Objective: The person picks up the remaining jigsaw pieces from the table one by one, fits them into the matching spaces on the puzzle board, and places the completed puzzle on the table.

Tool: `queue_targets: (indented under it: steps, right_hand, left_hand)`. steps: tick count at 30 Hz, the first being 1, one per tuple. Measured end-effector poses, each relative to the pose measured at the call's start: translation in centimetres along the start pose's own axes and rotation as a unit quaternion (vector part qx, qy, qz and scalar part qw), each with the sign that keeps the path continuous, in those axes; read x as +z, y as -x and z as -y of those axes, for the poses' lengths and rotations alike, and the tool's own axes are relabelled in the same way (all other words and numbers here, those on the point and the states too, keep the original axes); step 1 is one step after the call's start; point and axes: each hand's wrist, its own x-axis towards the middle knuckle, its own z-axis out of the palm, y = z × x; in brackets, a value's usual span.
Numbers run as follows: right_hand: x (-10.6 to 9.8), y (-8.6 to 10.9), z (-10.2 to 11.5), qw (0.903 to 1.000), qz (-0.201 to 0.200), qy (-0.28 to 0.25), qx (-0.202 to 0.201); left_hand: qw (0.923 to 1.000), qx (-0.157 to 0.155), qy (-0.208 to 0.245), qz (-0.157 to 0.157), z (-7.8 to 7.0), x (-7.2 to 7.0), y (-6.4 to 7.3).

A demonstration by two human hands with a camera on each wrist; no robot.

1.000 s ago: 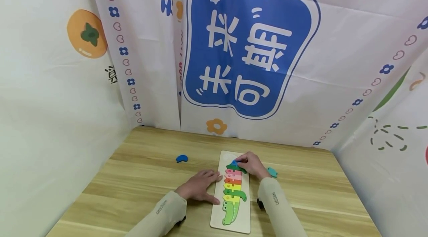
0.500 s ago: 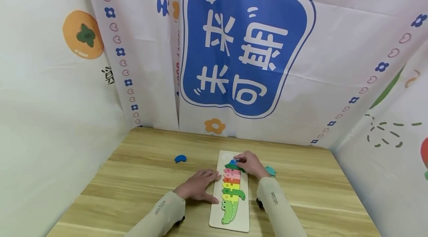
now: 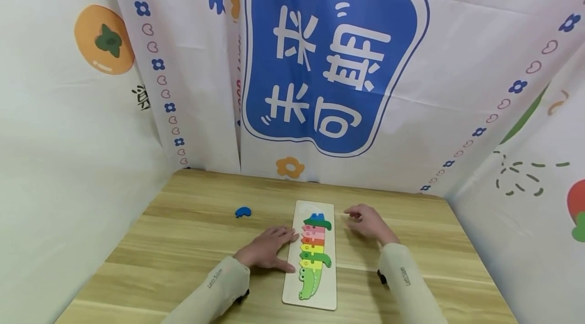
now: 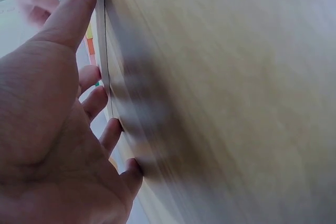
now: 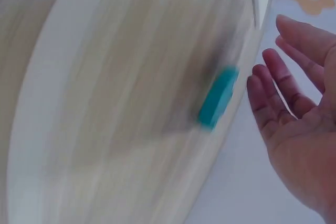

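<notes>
A pale wooden puzzle board (image 3: pixel 330 283) lies lengthwise on the table, bearing a crocodile made of coloured pieces. Its light green head piece (image 3: pixel 308 283) is at the near end; a blue piece (image 3: pixel 317 217) sits at the far end beside a dark green one (image 3: pixel 320 224). My left hand (image 3: pixel 266 249) rests with spread thumb and fingers along the board's left edge. To the right of the board, my right hand (image 3: pixel 369 223) is off it with loosely bent, empty fingers. In the right wrist view a teal piece (image 5: pixel 218 98) lies near those fingers; the hand hides it in the head view.
A loose blue curved piece (image 3: pixel 244 211) lies on the wood-grain table (image 3: pixel 192 222), left of the board. Behind the table hangs a printed white cloth (image 3: pixel 205 110), and similar cloths close off both sides.
My right hand has let go of the blue piece, now set in the crocodile's row, and has moved right over the teal piece. My left hand stays at the board's edge.
</notes>
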Motion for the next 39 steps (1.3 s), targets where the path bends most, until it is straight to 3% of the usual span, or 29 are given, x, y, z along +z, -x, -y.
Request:
queue_targets:
  steps: [7,11,18,25,32,36,39]
  right_hand:
    - [-1.5,2.2,-2.8,0.9987,0.004,0.020,0.046]
    - [-1.4,2.2,-3.7,0.9989,0.013,0.031,0.032]
    - [-1.2,2.1,-4.2,0.9991,-0.008,0.038,0.016]
    - [-1.0,1.9,-3.8,0.9973,-0.032,-0.046,0.048]
    - [-0.9,1.5,-2.9,0.9795,-0.097,-0.161,0.073]
    - [-0.7,1.6,-2.6,0.9826,-0.091,-0.141,0.079]
    - [-0.3,1.6,-2.4,0.9915,-0.061,-0.100,0.058]
  left_hand:
    - [1.0000,0.002,0.005,-0.004,0.0,0.0,0.0]
    - [1.0000,0.000,0.007,-0.002,0.0,0.0,0.0]
    - [1.0000,-0.001,0.004,0.002,0.2,0.2,-0.1]
    - [1.0000,-0.004,-0.001,0.000,0.1,0.2,-0.1]
    - [1.0000,0.003,-0.004,-0.006,0.0,0.1,-0.1]
    - [1.0000,0.005,-0.004,-0.006,-0.1,0.1,0.0]
    - [1.0000,0.001,-0.001,-0.004,-0.1,0.0,0.0]
